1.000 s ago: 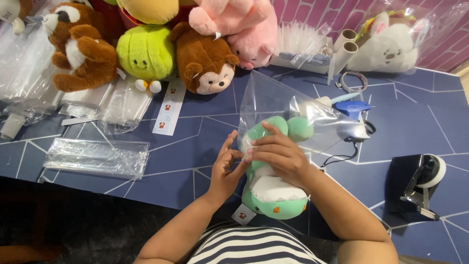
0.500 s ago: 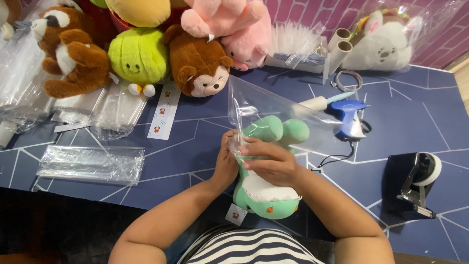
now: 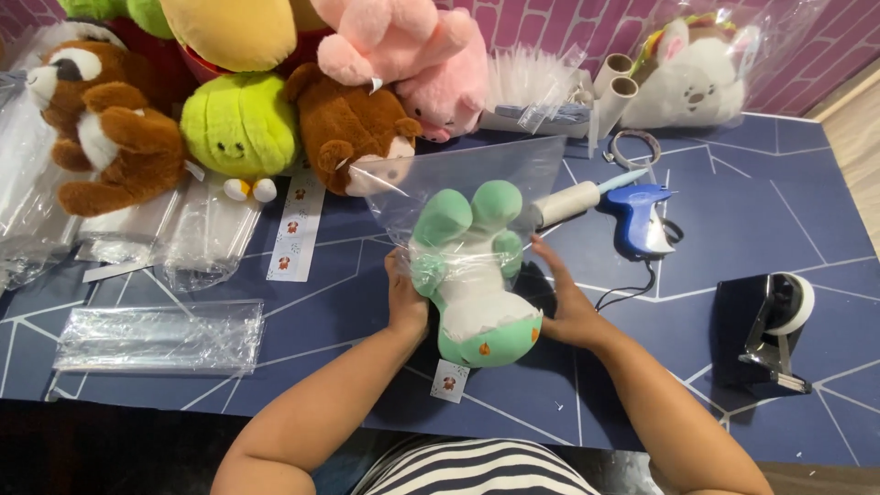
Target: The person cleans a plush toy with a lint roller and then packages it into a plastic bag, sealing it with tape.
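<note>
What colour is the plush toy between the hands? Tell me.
Mint green with a white belly, on the plush toy, clear in the head view.

Clear bag (image 3: 477, 183) over green plush; white tag (image 3: 448, 380) below; label strip (image 3: 295, 225) left.

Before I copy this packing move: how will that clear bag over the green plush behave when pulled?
Probably floppy: the clear bag creases and bunches around the green plush. Likely light, since its empty top stands unsupported. It looks glossy, so perhaps slippery under the left hand and right hand.
</note>
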